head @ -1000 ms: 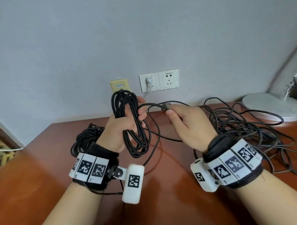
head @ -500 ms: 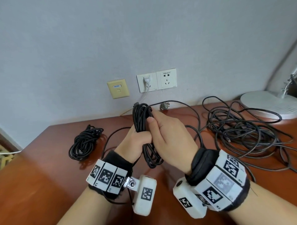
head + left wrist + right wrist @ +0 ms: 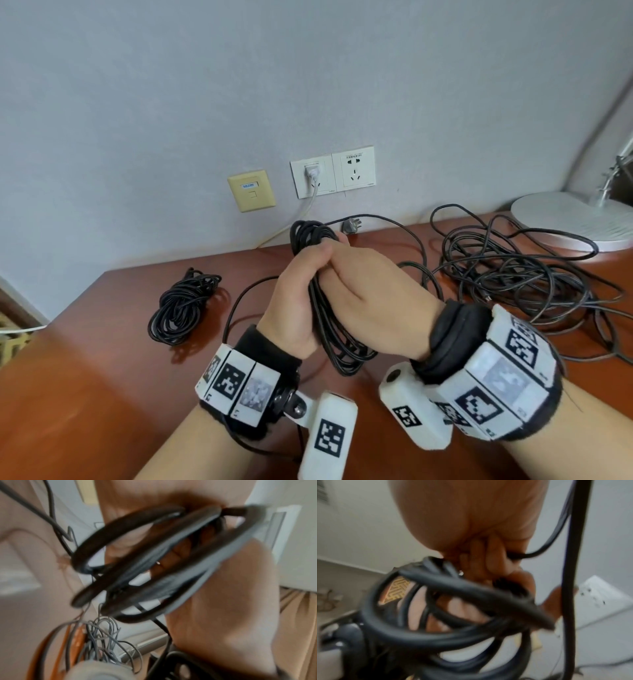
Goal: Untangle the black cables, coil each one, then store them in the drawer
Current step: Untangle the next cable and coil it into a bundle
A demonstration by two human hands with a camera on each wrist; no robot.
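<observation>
Spanning foreground: reddish-brown wooden desk point(image 3: 85, 394) against grey wall. Loose tangle of black cables point(image 3: 520, 284) sprawls across desk's right side, near round white lamp base point(image 3: 565, 222). Left hand point(image 3: 294, 301) wraps fingers round upright coil of black cable point(image 3: 329, 329), raised above desk; right hand point(image 3: 373, 308) curls over same coil from right, fingers closed on strands. Finished black cable bundle point(image 3: 183, 305) lies on desk, left, well apart. Cable's grey plug point(image 3: 351, 226) hangs by wall. Drawer not visible.

Head view looks down across the desk point(image 3: 102, 394); both wrist views sit close, sharing the cable coil point(image 3: 329, 329).
</observation>
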